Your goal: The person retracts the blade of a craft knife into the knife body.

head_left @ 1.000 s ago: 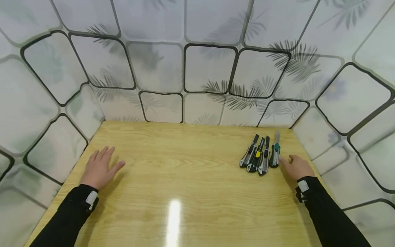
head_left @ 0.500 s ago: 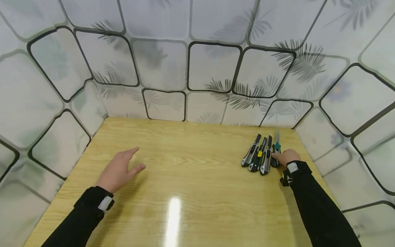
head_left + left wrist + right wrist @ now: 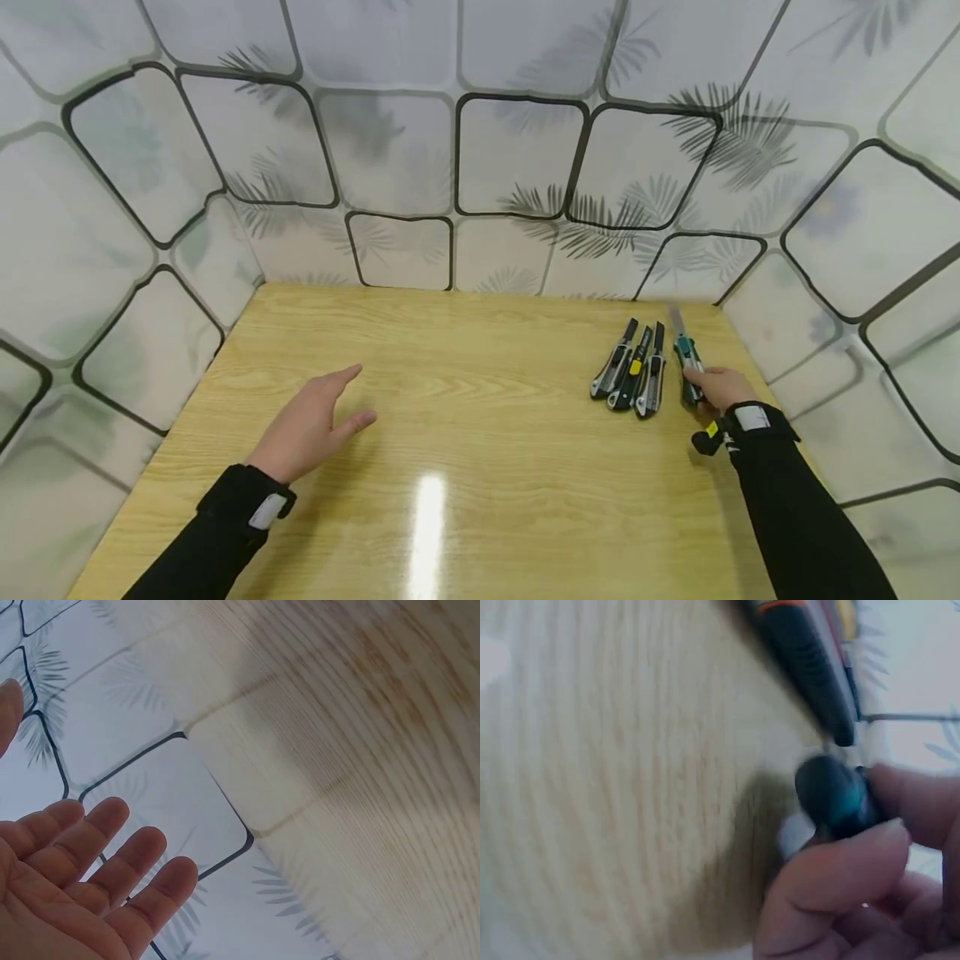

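My right hand (image 3: pixel 722 389) grips a utility knife (image 3: pixel 687 357) with a teal slider and a black handle, its blade extended away from me. In the right wrist view the thumb and fingers pinch the dark and teal handle (image 3: pixel 840 796), a shadow lying on the wood beside it. Just left of it, three more utility knives lie side by side: a silver one (image 3: pixel 648 383), a black one with a yellow slider (image 3: pixel 630 375) and another silver one (image 3: pixel 613 367). My left hand (image 3: pixel 311 427) hovers over the left of the table, fingers extended, holding nothing; its palm (image 3: pixel 45 907) shows in the left wrist view.
The wooden table (image 3: pixel 480 400) backs onto a patterned cloth wall (image 3: pixel 517 158) with leaf prints and dark rounded outlines, which also closes in both sides. A bright light reflection lies at the front middle of the tabletop.
My right hand has reached the teal utility knife, taken hold of it and drawn it rightward, away from the other three. The left hand has moved to the right over the table.
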The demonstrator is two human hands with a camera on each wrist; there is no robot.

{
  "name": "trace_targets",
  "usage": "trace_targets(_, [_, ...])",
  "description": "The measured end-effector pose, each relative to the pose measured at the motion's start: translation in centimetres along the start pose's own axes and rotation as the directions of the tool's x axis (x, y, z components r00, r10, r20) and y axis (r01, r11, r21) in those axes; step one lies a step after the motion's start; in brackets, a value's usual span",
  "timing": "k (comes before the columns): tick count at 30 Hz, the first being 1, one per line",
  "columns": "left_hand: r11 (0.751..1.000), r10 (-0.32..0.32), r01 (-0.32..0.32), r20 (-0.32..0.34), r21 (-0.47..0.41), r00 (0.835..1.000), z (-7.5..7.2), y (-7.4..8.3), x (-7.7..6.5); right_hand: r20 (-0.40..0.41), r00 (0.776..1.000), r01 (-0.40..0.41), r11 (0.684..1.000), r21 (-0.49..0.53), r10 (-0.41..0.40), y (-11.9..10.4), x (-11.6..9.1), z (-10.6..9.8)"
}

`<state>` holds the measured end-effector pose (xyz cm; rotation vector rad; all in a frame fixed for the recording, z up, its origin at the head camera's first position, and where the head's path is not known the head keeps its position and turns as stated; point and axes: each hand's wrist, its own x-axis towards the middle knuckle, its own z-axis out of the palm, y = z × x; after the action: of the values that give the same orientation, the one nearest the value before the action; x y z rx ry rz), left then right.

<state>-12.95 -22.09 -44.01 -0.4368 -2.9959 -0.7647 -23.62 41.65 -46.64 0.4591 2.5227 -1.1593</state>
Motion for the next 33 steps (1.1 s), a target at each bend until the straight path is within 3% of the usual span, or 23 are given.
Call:
trace_targets(1, [1.0, -0.002, 0.002, 0.0, -0.005, 1.0, 0.1, 0.1, -0.1, -0.004, 1.0, -0.011, 0.988, 0.156, 0.012, 0.2, -0.6, -0.1])
trace_targets(2, [1.0, -0.002, 0.002, -0.002, -0.012, 1.0, 0.1, 0.3, -0.1, -0.003, 1.0, -0.012, 0.946, 0.323, 0.014, 0.3, -1.2, -0.2])
trace_targets(4, [0.999, 0.0, 0.0, -0.005, -0.035, 1.0, 0.3, 0.6, -0.2, 0.014, 0.999, 0.021, 0.795, 0.606, -0.037, 0.0, -2.4, -0.1])
trace_targets(5, [0.999, 0.001, -0.002, -0.009, -0.048, 1.0, 0.5, 0.8, -0.2, 0.021, 0.997, 0.041, 0.728, 0.685, -0.075, -0.4, -3.0, 0.1])
trace_targets(6, [0.998, 0.006, -0.007, -0.012, -0.066, 1.0, 0.8, 1.1, -0.1, 0.031, 0.993, 0.057, 0.683, 0.728, -0.115, -1.0, -3.5, 0.5])
trace_targets(7, [0.996, 0.014, -0.015, -0.017, -0.085, 1.0, 1.1, 1.5, 0.0, 0.044, 0.986, 0.078, 0.671, 0.737, -0.163, -1.7, -3.9, 1.0])
trace_targets(8, [0.994, 0.027, -0.029, -0.022, -0.106, 0.999, 1.5, 1.9, 0.2, 0.052, 0.977, 0.107, 0.69, 0.716, -0.205, -2.5, -4.4, 1.7])
trace_targets(12, [0.967, 0.102, -0.103, -0.018, -0.231, 0.995, 3.7, 4.8, 1.2, 0.099, 0.94, 0.237, 0.832, 0.502, -0.328, -6.3, -6.0, 5.6])
trace_targets(14, [0.941, 0.139, -0.128, 0.014, -0.314, 0.99, 4.9, 6.6, 1.8, 0.161, 0.913, 0.281, 0.865, 0.416, -0.374, -8.0, -7.0, 7.9])
trace_targets(17, [0.889, 0.173, -0.112, 0.1, -0.444, 0.98, 6.7, 9.3, 2.8, 0.276, 0.849, 0.34, 0.866, 0.368, -0.45, -10.4, -8.8, 11.4])
trace_targets(21, [0.807, 0.19, -0.016, 0.233, -0.591, 0.954, 8.3, 11.6, 3.3, 0.393, 0.751, 0.412, 0.842, 0.348, -0.53, -13.3, -11.1, 15.3])
trace_targets(23, [0.762, 0.191, 0.026, 0.262, -0.647, 0.946, 8.7, 12.3, 3.3, 0.408, 0.723, 0.453, 0.829, 0.329, -0.557, -14.3, -11.9, 16.3])
trace_targets(25, [0.723, 0.187, 0.049, 0.263, -0.689, 0.947, 8.9, 12.7, 3.3, 0.391, 0.725, 0.483, 0.823, 0.299, -0.568, -15.0, -12.4, 16.9])
trace_targets(27, [0.703, 0.179, 0.053, 0.249, -0.709, 0.952, 9.0, 13.0, 3.3, 0.362, 0.733, 0.506, 0.817, 0.275, -0.576, -15.5, -12.7, 17.1])
trace_targets(33, [0.709, 0.162, 0.062, 0.248, -0.702, 0.955, 9.1, 13.6, 3.3, 0.305, 0.776, 0.452, 0.824, 0.342, -0.552, -15.8, -12.9, 17.3])
